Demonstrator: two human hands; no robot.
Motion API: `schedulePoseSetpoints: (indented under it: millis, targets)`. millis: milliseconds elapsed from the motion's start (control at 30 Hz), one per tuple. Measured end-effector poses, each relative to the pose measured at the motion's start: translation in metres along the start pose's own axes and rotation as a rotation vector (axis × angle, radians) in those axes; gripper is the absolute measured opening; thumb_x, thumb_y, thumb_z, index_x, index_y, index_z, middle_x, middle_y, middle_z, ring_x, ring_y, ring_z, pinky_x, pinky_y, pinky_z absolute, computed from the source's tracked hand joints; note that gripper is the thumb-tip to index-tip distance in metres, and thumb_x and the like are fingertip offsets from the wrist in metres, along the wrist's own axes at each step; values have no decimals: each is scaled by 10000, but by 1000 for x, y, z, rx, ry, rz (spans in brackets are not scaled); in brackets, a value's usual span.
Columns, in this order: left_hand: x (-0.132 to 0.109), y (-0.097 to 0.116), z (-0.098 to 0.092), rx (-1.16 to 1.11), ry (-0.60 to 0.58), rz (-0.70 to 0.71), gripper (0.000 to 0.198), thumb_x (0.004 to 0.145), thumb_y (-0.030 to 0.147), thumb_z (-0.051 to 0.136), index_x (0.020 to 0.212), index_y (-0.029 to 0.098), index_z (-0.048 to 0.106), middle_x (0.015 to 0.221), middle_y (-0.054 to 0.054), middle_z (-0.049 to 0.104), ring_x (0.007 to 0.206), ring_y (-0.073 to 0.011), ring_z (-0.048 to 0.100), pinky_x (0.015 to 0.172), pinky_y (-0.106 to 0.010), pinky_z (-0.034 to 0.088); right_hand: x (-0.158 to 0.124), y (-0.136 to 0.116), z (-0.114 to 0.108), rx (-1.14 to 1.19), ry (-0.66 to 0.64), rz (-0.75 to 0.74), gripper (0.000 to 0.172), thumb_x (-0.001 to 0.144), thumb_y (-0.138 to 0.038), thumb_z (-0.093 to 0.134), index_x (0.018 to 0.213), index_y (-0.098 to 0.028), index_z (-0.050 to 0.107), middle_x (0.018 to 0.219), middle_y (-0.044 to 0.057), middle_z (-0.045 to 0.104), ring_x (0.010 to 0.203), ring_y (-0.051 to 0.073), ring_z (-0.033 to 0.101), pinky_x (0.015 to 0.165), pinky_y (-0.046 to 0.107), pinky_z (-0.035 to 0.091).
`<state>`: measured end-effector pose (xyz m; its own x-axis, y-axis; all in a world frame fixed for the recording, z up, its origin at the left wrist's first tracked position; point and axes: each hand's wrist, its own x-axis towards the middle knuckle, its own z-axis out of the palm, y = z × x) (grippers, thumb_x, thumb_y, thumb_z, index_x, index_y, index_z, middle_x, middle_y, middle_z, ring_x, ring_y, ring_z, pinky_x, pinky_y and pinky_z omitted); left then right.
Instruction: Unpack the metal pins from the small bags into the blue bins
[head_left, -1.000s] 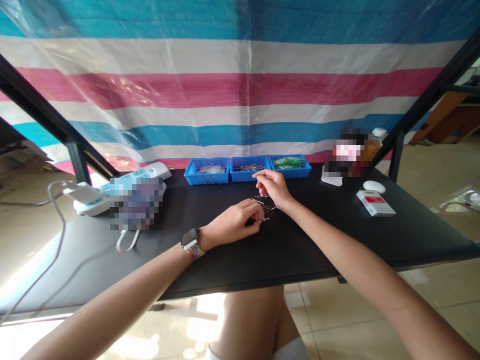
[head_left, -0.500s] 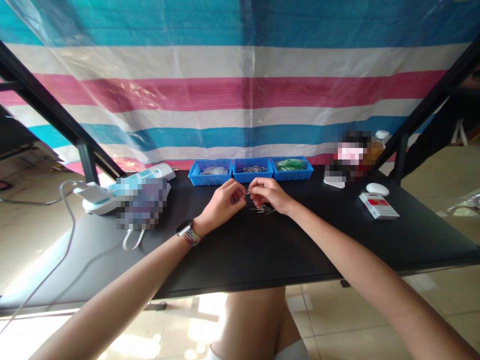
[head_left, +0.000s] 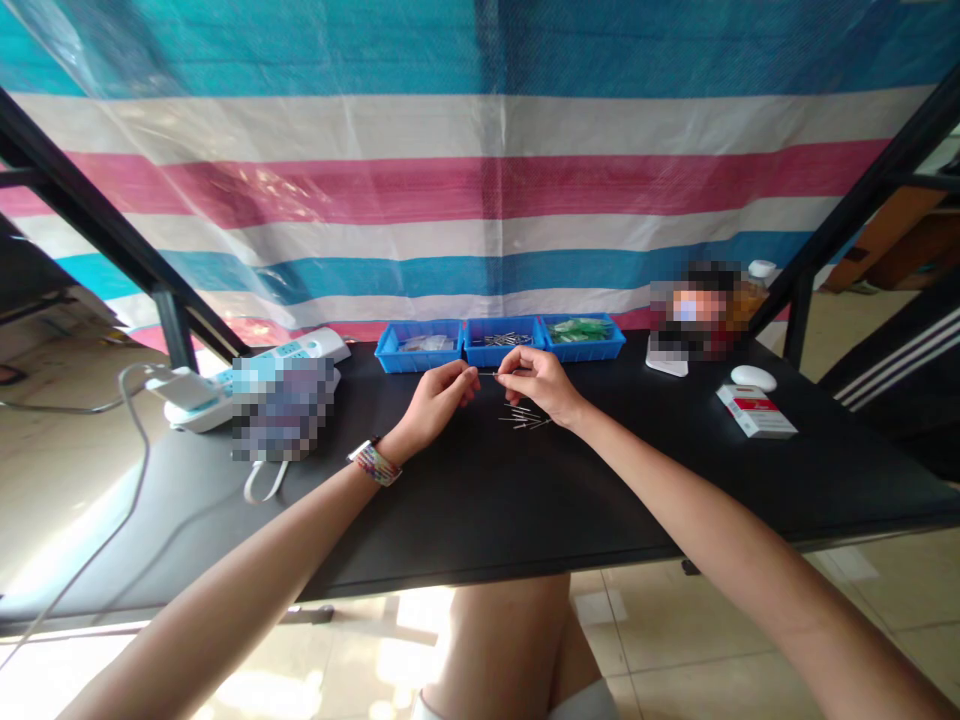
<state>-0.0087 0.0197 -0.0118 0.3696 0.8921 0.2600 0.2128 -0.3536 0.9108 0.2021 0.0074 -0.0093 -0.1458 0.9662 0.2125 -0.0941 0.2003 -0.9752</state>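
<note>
Over the black table, my left hand (head_left: 442, 395) is closed in a pinch at one end of a thin metal rivet (head_left: 487, 374). My right hand (head_left: 544, 385), its thumb and forefinger pinched, grips the other end. The short shaft shows bare between the two sets of fingertips. Below my right hand lies a loose group of similar rivets (head_left: 523, 417) on the table. Just behind my hands stand three blue bins: the left bin (head_left: 418, 360) holds clear plastic pieces, the middle bin (head_left: 480, 353) holds metal rivets, and the right bin (head_left: 592, 350) holds green packets.
To the left are a white power strip (head_left: 315, 345) with a plugged-in charger (head_left: 180, 388), its cable, and a blurred-out object (head_left: 289, 410). On the right sit a small box (head_left: 756, 412), a white oval case (head_left: 754, 378) and a bottle (head_left: 760, 280). A striped sheet (head_left: 480, 180) hangs behind.
My hands have drawn slightly apart, my left hand shifting left, so more of the rivet's shaft shows. A dark striped garment has come into view at the far right.
</note>
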Motion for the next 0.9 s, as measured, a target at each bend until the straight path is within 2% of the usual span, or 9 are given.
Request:
schedulePoseSetpoints:
  millis: [100, 233, 433, 733, 900]
  targets:
    - [2, 0, -1, -84, -2, -65, 408, 926, 565, 646, 796, 179, 636, 673, 2, 574, 584, -122, 508, 535, -243, 364, 0, 0, 0, -18, -15, -5, 270, 688, -335, 869, 785, -179, 670, 727, -32, 646, 539, 109, 637, 479, 220, 543]
    - [3, -1, -1, -155, 36, -90, 309, 862, 486, 706, 848, 182, 648, 732, 1, 597, 606, -123, 543, 518, -228, 360, 0, 1, -1, 3, -1, 9, 249, 713, -332, 842, 842, -186, 688, 762, -28, 669, 528, 102, 632, 470, 218, 545]
    - [0, 8, 0, -83, 81, -53, 273, 812, 447, 732, 831, 181, 672, 713, 9, 588, 613, -120, 508, 537, -234, 370, 1, 3, -2, 63, 6, 74, 289, 717, -385, 853, 845, -188, 684, 764, -15, 688, 554, 113, 644, 468, 222, 569]
    - [2, 6, -1, -154, 55, -145, 402, 853, 562, 715, 779, 173, 651, 677, 5, 565, 555, -100, 471, 501, -225, 310, 2, 6, 1, 29, 80, -5, 262, 684, -343, 862, 792, -181, 687, 718, -29, 644, 550, 110, 636, 454, 212, 554]
    - [3, 3, 1, -226, 68, -153, 368, 822, 524, 766, 805, 176, 648, 682, 10, 569, 540, -92, 467, 487, -219, 288, 1, 5, 1, 12, 76, -1, 245, 691, -337, 851, 791, -181, 690, 738, -23, 653, 553, 108, 639, 463, 211, 553]
